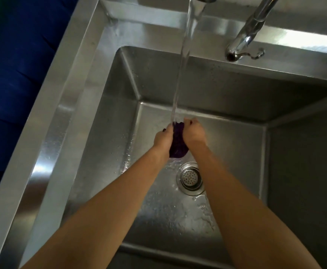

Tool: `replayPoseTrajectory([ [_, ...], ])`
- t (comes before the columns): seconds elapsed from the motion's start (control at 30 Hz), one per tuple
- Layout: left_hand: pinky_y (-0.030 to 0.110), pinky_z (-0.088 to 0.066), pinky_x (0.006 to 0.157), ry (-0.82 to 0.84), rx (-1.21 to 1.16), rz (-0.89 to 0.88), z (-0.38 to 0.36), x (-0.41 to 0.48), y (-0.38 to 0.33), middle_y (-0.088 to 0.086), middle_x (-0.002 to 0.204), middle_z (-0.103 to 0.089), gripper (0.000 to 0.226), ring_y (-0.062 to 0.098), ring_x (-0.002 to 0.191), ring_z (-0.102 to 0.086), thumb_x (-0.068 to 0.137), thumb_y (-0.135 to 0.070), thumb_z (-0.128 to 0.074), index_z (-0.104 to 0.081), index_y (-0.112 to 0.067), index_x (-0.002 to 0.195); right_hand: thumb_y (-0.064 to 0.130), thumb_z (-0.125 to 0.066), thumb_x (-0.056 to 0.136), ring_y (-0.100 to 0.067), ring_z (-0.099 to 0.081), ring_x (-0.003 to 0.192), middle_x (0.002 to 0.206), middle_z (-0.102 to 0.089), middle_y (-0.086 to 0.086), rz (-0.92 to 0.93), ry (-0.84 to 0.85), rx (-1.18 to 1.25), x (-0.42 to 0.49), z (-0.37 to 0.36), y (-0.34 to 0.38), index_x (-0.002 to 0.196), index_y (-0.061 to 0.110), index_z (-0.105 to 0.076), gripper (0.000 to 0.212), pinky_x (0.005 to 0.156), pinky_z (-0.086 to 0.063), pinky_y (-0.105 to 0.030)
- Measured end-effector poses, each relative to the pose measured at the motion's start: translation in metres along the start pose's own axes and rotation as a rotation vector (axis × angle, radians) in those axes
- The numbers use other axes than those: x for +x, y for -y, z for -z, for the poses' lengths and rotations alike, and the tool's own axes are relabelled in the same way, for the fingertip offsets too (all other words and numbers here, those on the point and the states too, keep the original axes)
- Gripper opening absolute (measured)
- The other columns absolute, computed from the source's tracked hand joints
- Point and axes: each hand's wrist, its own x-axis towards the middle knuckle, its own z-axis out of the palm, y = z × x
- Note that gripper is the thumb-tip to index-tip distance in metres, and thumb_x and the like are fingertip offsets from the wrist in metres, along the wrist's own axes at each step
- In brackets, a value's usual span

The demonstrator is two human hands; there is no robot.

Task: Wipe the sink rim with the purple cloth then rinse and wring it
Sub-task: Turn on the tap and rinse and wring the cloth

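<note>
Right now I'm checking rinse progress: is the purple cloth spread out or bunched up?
Bunched up. The purple cloth is a wad squeezed between the left hand and right hand, under the water stream.

Purple cloth [177, 143] between left hand [163, 139] and right hand [193, 133] — under running water [184, 55]

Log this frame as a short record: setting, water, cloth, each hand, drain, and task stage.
setting: stainless steel sink, seen from above
water: stream running from the tap onto the cloth
cloth: purple cloth, bunched between both hands above the basin
left hand: closed on the cloth
right hand: closed on the cloth
drain: strainer uncovered, wet floor around it
stage: rinsing; wringing not evident yet
</note>
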Motion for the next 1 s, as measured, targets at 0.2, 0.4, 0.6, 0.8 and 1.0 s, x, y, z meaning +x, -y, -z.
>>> replayPoseTrajectory([
  [0.2, 0.025, -0.051, 0.062, 0.156, -0.116, 0.015, 0.011, 0.014, -0.022, 0.006, 0.075, -0.062, 0.023, 0.016, 0.068, -0.06, 0.097, -0.023, -0.047, -0.057, -0.012, 0.081, 0.013, -0.033, 0.097, -0.024, -0.048, 0.086, 0.123, -0.043, -0.017, 0.241, 0.043, 0.185, -0.053, 0.0, 0.003, 0.119, 0.009, -0.043, 0.025, 0.075, -0.039, -0.031],
  [0.4, 0.02, -0.05, 0.052, 0.207, -0.159, 0.089, 0.009, 0.001, -0.016, 0.002, 0.051, -0.063, 0.036, 0.016, 0.056, -0.061, 0.097, -0.03, -0.04, -0.058, -0.011, 0.072, 0.039, -0.032, 0.099, -0.036, -0.06, 0.099, 0.109, -0.062, -0.019, 0.163, -0.132, -0.006, -0.037, -0.003, 0.028, 0.105, 0.009, -0.052, 0.037, 0.074, -0.043, -0.037],
  [0.6, 0.038, -0.055, 0.08, 0.161, -0.065, -0.007, 0.01, 0.004, -0.016, 0.009, 0.086, -0.073, 0.035, 0.022, 0.08, -0.068, 0.094, -0.04, -0.046, -0.066, -0.014, 0.084, 0.038, -0.039, 0.097, -0.037, -0.059, 0.099, 0.113, -0.059, -0.02, 0.11, -0.147, -0.023, -0.005, 0.007, 0.021, 0.114, 0.003, -0.036, 0.039, 0.071, -0.039, -0.036],
  [0.8, 0.028, -0.049, 0.067, 0.273, -0.214, 0.059, 0.018, 0.017, -0.029, -0.002, 0.058, -0.065, 0.048, 0.013, 0.064, -0.06, 0.081, -0.065, -0.053, -0.062, -0.022, 0.063, 0.021, -0.047, 0.093, -0.031, -0.046, 0.108, 0.126, -0.056, -0.012, 0.614, 0.04, -0.173, -0.043, -0.003, -0.006, 0.123, 0.011, -0.053, 0.033, 0.092, -0.043, -0.039],
  [1.0, 0.025, -0.049, 0.058, 0.269, -0.201, 0.046, 0.007, 0.011, -0.025, 0.003, 0.061, -0.062, 0.029, 0.014, 0.051, -0.063, 0.088, -0.026, -0.062, -0.058, -0.012, 0.113, 0.031, -0.048, 0.094, -0.023, -0.066, 0.084, 0.09, -0.072, -0.006, 0.416, -0.071, 0.296, -0.055, 0.045, -0.004, 0.092, 0.018, -0.066, 0.023, 0.078, -0.051, -0.035],
])
